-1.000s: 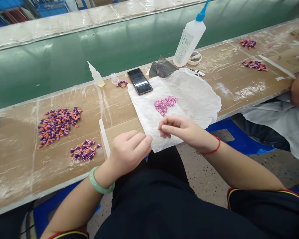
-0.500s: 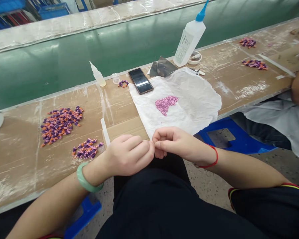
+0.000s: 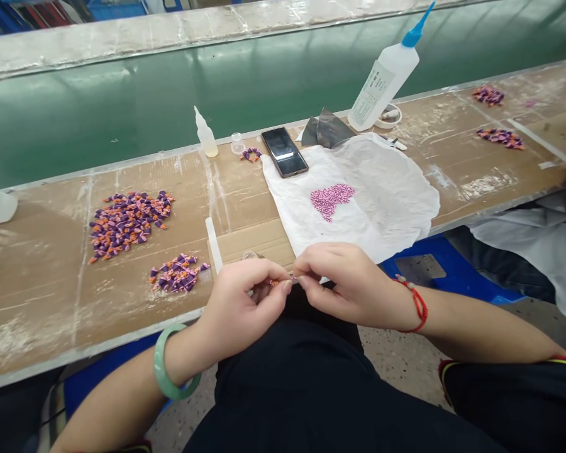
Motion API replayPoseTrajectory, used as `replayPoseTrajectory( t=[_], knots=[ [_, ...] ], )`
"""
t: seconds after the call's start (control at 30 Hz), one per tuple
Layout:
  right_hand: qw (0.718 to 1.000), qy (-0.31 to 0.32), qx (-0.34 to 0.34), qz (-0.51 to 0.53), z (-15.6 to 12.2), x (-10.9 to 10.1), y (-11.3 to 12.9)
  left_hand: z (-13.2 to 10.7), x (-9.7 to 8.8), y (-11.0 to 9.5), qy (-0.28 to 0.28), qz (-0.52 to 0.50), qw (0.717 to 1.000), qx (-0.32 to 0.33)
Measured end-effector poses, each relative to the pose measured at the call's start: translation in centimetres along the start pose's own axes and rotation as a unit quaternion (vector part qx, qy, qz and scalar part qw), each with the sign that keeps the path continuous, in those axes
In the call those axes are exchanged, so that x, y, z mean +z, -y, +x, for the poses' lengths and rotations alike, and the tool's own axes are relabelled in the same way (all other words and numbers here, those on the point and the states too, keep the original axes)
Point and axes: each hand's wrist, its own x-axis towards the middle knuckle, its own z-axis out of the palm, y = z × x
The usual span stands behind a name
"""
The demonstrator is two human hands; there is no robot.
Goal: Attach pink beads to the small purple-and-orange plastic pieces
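left hand (image 3: 238,302) and right hand (image 3: 346,283) pinch a tiny piece (image 3: 287,280) | we can't make it out | fingers hide it

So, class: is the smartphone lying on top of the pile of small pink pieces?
No: the smartphone lies at the far left corner of the white sheet, apart from the pile of small pink pieces at its middle.

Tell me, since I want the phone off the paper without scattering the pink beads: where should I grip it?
Pinch the smartphone by its two long edges, coming from above at its far end. It lies flat, screen up, its near corner on the white paper sheet, apart from the pink beads.
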Motion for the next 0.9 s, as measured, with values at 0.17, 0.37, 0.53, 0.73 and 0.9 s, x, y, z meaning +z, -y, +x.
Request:
replayPoseTrajectory(
  t=[0.17, 0.37, 0.53, 0.73, 0.9],
  knots=[
    [0.999, 0.014, -0.017, -0.03, 0.9, 0.6, 0.6, -0.7, -0.5, 0.5, -0.017, -0.01, 0.999, -0.042],
    [0.988, 0.089, -0.037, -0.119, 2.3, 1.4, -0.9, -2.1, -1.8, 2.1, -0.084, -0.113, 0.983, -0.12],
    [0.926, 0.276, 0.002, -0.259, 5.0, 2.3, -2.5, -5.0, -1.9, 4.6, -0.157, -0.189, 0.948, -0.201],
    [0.864, 0.391, 0.024, -0.315, 7.8, 3.5, -1.5, -7.0, -0.6, 6.1, -0.17, -0.262, 0.905, -0.288],
    [0.84, 0.424, 0.011, -0.338, 8.8, 4.1, -0.9, -7.0, -0.6, 6.1, -0.168, -0.29, 0.894, -0.298]
  ],
)
